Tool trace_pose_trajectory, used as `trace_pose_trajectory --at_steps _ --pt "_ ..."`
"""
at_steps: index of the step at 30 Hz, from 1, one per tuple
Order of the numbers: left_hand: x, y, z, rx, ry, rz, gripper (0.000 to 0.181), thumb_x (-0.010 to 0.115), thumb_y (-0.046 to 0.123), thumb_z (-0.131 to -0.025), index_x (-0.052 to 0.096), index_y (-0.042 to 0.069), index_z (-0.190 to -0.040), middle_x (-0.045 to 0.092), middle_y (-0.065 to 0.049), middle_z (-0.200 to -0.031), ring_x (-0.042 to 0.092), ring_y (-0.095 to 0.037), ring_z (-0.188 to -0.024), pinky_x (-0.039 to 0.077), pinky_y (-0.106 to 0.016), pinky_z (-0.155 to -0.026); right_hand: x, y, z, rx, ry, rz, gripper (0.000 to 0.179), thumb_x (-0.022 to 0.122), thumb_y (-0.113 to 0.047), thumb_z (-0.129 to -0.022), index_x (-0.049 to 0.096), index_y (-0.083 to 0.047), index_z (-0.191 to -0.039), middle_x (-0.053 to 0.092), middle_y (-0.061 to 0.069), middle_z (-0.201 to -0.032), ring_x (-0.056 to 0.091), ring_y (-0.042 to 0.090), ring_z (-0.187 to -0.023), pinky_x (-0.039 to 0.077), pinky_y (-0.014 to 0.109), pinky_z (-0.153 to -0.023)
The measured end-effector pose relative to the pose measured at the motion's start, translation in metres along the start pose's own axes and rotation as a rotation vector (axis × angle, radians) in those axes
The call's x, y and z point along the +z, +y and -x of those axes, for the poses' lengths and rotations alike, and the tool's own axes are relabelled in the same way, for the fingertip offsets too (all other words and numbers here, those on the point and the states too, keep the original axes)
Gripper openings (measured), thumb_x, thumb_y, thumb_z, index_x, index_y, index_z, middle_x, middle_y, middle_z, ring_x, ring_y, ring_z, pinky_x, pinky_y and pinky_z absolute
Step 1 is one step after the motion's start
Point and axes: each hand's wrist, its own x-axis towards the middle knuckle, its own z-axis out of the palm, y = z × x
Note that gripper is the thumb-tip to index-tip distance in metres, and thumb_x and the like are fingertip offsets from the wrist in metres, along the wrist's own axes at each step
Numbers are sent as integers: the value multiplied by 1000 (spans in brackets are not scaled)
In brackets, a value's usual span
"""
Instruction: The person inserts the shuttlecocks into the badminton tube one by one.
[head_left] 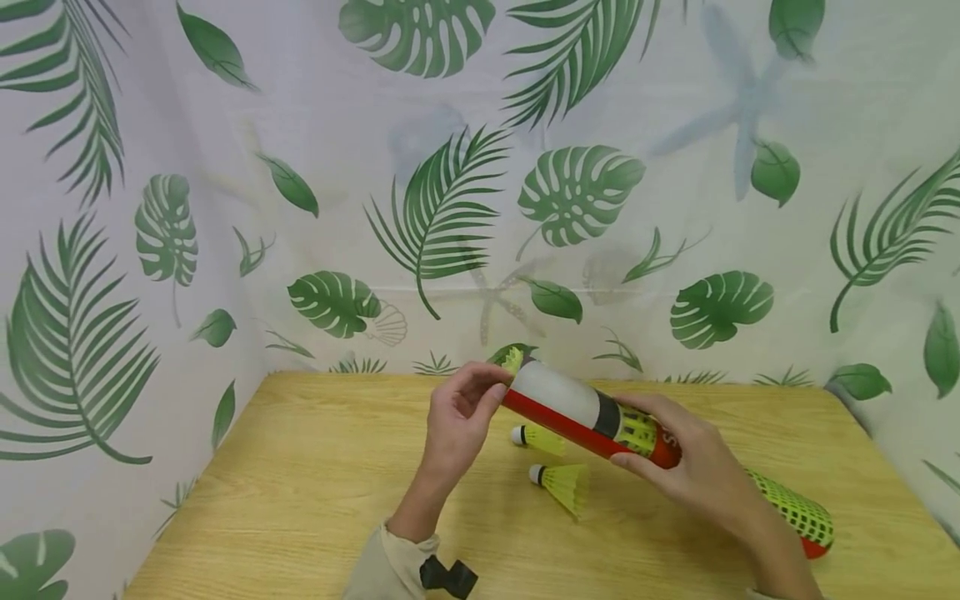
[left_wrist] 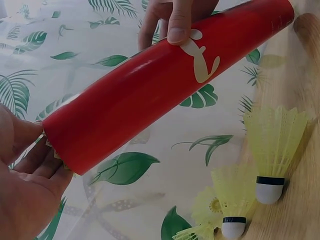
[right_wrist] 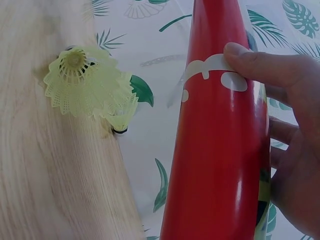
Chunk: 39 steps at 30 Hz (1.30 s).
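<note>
A pale cloth printed with green leaves hangs behind a wooden table. My left hand is at the mouth of a long tube, thumb and fingers bent close about the yellow rim of a shuttlecock there; whether they press the tube's edge too, I cannot tell. My right hand grips the tube along its length, thumb on one side and fingers on the other, no wider apart than its body. It slants above the table.

From my head I see its white panel, red strip and black band; only the wrist views show the glossy red side with a pale shape. Below lie two loose shuttlecocks, one nearer me and one farther off. The left wrist view adds more yellow skirts overlapping beside them, too tangled to count.
</note>
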Motion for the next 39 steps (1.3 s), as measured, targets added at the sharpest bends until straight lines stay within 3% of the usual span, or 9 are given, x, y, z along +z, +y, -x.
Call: trace_pose_trajectory --at_steps 5,15,21,24,27,30,33,39 --pt "4 -4 1 -20 -37 9 12 61 -2 -101 65 -7 -112 66 -24 -108 67 -21 -96 57 -28 -89 -1 2 2 5 13 5 67 89 -26 -83 58 -29 -143 64 -2 -131 60 16 -98 57 29 -71" --pt "8 -6 2 -38 -48 3 12 62 -1 -101 64 -6 -111 68 -22 -107 69 -24 -97 57 -30 -89 -5 4 3 -13 23 23 68 90 -24 -82 59 -25 -142 64 -1 -131 59 16 -98 56 29 -71" --pt "6 -2 4 26 -46 27 17 63 -5 -98 64 -7 -116 68 -24 -115 69 -32 -107 56 -35 -96 -13 6 5 29 29 17 69 89 -26 -83 57 -27 -144 63 0 -134 58 18 -101 56 29 -73" --pt "5 0 3 71 -51 35 20 64 -9 -97 62 -8 -117 66 -25 -119 66 -39 -113 53 -44 -100 -20 9 7 79 58 34 69 89 -27 -83 57 -27 -144 62 0 -134 56 18 -101 55 28 -72" --pt "5 -1 4 77 -78 16 21 65 -8 -96 63 -7 -117 66 -25 -120 64 -42 -114 50 -51 -103 -29 14 12 122 103 59 70 89 -28 -83 57 -27 -145 63 0 -130 54 15 -98 52 24 -70" --pt "5 -6 5 46 -129 -16 20 67 -6 -96 64 -6 -116 66 -24 -118 64 -42 -113 49 -52 -104 -37 19 17 135 145 63 71 90 -26 -82 57 -28 -145 64 0 -128 52 10 -95 49 19 -69" --pt "5 -15 8 -19 -220 -62 19 69 -3 -96 67 -4 -115 68 -22 -116 66 -38 -112 49 -50 -105 -45 21 20 124 178 58 72 90 -23 -81 57 -28 -146 64 -1 -127 51 7 -93 46 14 -69" --pt "14 -36 18 -173 -496 -156 23 68 -4 -96 69 5 -117 70 -13 -119 65 -24 -118 47 -41 -108 -52 26 21 115 199 61 74 91 -21 -80 57 -31 -145 64 -3 -125 51 7 -90 43 13 -69"
